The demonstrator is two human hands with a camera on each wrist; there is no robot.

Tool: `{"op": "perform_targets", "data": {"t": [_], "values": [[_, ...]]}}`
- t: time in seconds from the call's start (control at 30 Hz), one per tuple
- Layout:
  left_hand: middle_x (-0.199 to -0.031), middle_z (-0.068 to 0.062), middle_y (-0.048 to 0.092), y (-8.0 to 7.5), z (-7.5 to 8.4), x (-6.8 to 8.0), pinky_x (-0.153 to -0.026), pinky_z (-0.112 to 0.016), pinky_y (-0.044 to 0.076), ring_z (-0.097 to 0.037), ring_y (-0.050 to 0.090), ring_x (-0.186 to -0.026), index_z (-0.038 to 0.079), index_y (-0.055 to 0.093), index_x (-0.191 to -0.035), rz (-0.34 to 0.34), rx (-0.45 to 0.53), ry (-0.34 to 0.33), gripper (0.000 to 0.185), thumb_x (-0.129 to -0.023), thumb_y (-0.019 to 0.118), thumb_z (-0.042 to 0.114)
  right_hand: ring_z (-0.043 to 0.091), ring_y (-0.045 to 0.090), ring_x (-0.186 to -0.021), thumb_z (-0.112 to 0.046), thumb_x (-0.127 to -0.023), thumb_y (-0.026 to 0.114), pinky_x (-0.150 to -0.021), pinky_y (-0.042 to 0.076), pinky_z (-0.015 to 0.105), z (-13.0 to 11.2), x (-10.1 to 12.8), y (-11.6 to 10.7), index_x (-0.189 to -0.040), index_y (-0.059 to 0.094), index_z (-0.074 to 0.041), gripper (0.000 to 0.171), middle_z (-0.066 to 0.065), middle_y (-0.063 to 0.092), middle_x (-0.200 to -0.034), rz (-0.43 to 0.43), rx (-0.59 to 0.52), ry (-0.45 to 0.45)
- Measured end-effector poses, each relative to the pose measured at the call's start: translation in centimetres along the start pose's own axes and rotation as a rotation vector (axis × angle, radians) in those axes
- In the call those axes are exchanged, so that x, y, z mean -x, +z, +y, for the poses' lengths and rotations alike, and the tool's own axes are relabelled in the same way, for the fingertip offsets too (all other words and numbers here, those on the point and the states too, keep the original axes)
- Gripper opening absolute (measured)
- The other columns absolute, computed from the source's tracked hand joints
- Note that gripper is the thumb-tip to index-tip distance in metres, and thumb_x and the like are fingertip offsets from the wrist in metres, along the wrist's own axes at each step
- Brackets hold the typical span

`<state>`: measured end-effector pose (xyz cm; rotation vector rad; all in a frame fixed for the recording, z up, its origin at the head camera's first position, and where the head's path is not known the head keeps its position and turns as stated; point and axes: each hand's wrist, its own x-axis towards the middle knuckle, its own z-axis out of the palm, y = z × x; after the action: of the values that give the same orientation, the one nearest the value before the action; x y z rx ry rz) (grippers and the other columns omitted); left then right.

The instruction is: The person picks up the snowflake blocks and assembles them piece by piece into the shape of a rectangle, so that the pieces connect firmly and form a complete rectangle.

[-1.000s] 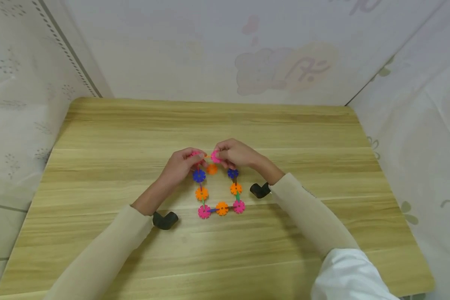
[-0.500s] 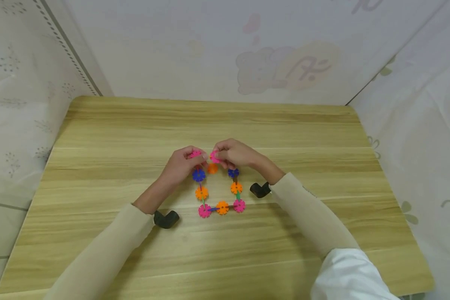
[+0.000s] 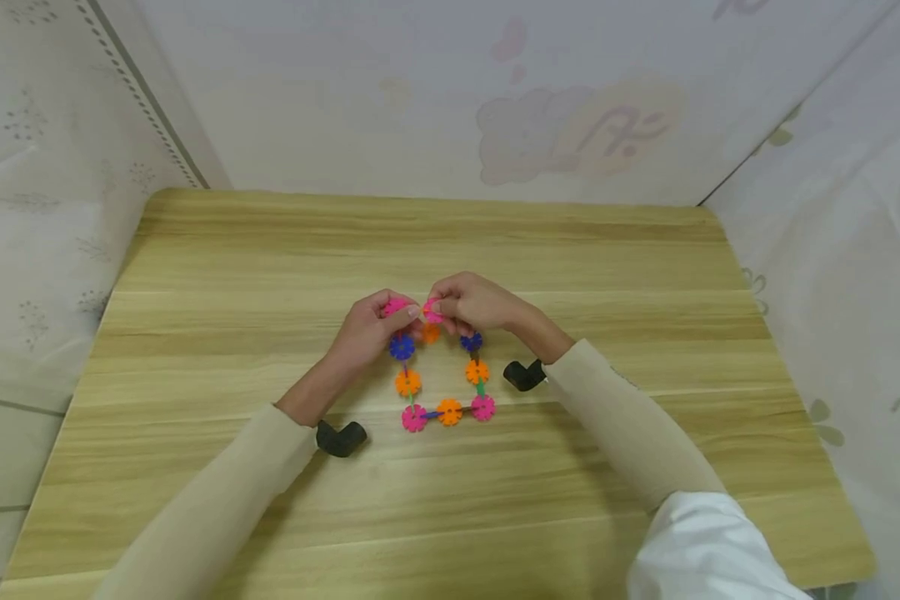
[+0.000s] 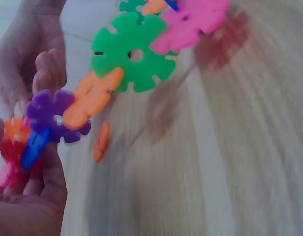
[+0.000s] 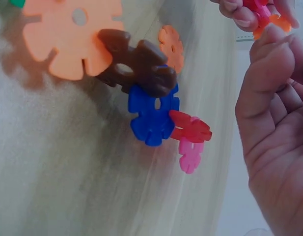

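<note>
Notched plastic discs, flower-shaped, are linked into a frame. In the head view, my left hand pinches the pink disc at its far left corner. Close to its fingertips, my right hand pinches another pink disc. An orange disc shows at the fingers in the left wrist view. Along the left side run a blue disc and an orange one; the right side has a dark blue disc and an orange one. My right hand hides part of the far side.
One loose orange disc is on the wooden table, just below the hands. Pink discs mark the near left and near right corners. Black wrist cameras are strapped at the left and right wrists. Patterned cloth surrounds the table.
The orange piece between the hands showed more one second ago; less of it shows now as the fingertips have drawn slightly closer. The head view has shifted a little.
</note>
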<state>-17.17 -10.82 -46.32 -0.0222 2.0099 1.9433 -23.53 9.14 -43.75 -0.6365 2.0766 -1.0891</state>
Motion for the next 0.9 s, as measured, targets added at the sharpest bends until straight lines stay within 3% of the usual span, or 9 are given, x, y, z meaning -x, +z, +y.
{"op": "perform_targets", "data": {"t": [0.17,0.43,0.73,0.9], "values": [[-0.095,-0.02,0.07,0.26,0.29,-0.09,-0.074,-0.027,0.054,-0.025,0.069,-0.082,0.001,0.061,-0.107,0.006,-0.043,-0.007,0.025,-0.097,0.061,0.024,0.018,0.049,-0.049,-0.014,-0.102,0.046,-0.052,0.048,0.04,-0.01,0.06,-0.17,-0.095,0.061,0.004,0.024,0.01,0.058,-0.064,-0.011,-0.018,0.032],[-0.099,-0.022,0.069,0.16,0.52,-0.13,-0.077,-0.029,0.055,-0.021,0.069,-0.081,0.002,0.06,-0.109,0.009,-0.029,-0.007,0.028,-0.097,0.061,0.027,0.02,0.054,-0.051,-0.017,-0.102,0.046,-0.055,0.052,0.041,-0.07,0.03,-0.37,-0.095,0.06,0.001,0.024,0.012,0.06,-0.067,0.013,-0.068,0.062],[-0.098,-0.025,0.069,0.24,0.32,-0.3,-0.075,-0.028,0.056,-0.022,0.07,-0.079,0.0,0.06,-0.108,0.015,0.009,-0.022,0.026,-0.097,0.06,0.023,0.022,0.054,-0.05,-0.012,-0.1,0.045,-0.054,0.053,0.041,0.31,-0.27,-0.38,-0.096,0.055,-0.001,0.015,0.013,0.06,-0.066,-0.006,-0.097,0.03],[-0.097,-0.024,0.069,0.19,0.5,-0.2,-0.076,-0.029,0.056,-0.024,0.071,-0.08,0.0,0.06,-0.107,0.001,-0.009,-0.038,0.025,-0.097,0.062,0.023,0.022,0.055,-0.05,-0.012,-0.1,0.045,-0.056,0.054,0.043,0.5,-0.28,-0.49,-0.1,0.056,-0.001,0.015,0.022,0.061,-0.071,-0.026,-0.109,0.027]]}}
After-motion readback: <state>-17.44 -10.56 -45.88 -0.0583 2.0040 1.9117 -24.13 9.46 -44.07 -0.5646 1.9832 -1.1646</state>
